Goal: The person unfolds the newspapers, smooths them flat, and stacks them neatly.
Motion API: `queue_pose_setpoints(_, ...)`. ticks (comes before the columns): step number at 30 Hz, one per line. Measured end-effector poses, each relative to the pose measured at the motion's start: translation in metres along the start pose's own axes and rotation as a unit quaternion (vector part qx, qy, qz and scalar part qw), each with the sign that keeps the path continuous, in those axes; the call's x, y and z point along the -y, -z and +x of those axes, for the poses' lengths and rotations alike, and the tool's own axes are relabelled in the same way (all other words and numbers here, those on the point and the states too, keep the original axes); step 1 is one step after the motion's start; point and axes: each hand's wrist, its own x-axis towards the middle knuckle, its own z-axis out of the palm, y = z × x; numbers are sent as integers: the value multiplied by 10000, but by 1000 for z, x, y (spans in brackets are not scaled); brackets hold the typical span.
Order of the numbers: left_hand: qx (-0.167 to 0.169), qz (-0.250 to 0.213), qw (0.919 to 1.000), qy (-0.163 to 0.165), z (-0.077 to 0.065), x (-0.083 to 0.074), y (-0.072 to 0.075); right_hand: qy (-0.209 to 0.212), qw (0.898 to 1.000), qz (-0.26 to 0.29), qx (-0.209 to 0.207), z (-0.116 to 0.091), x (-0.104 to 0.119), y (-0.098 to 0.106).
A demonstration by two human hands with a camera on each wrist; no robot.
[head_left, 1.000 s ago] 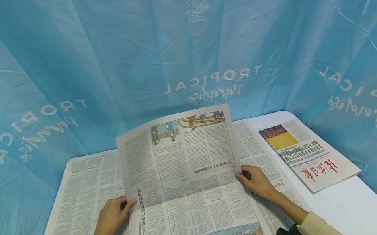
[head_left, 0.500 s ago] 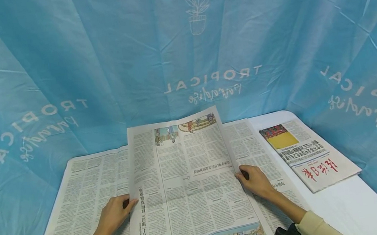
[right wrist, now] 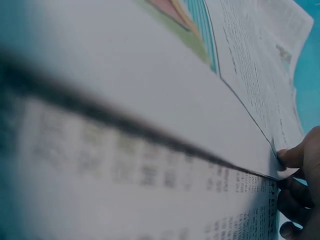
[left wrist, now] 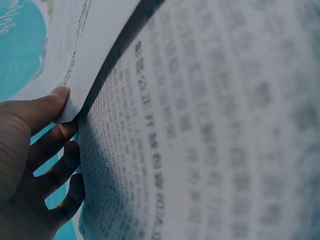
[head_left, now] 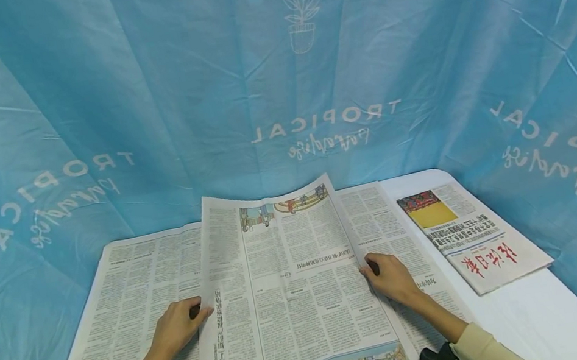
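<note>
The upper newspaper sheet (head_left: 311, 300) occupied the frame's lower centre, long axis running bottom to top, between left hand (head_left: 174, 328) and right hand (head_left: 391, 277), neither nearer; each grip pinched one side edge.

Blue curtain (head_left: 188, 95) with faint, possibly potted-plant print (head_left: 303, 33), behind white table (head_left: 556, 314).
</note>
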Motion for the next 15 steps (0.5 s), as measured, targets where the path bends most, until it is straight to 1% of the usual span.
queue_pose_setpoints(3,41,65,10000,33,0,-1,0,-144,9999,-30,28,-1,0,0)
queue_pose_setpoints(7,44,127,9998,169,-1,-3,0,-263,9997,-22,15,-2,1,0)
queue_pose_setpoints(12,114,-92,9982,580,0,-5,1,-366,9993,43,-26,-2,1,1)
queue_pose_setpoints(15,202,-292,9954,885,1,-6,2,-371,9993,70,-45,-2,0,1)
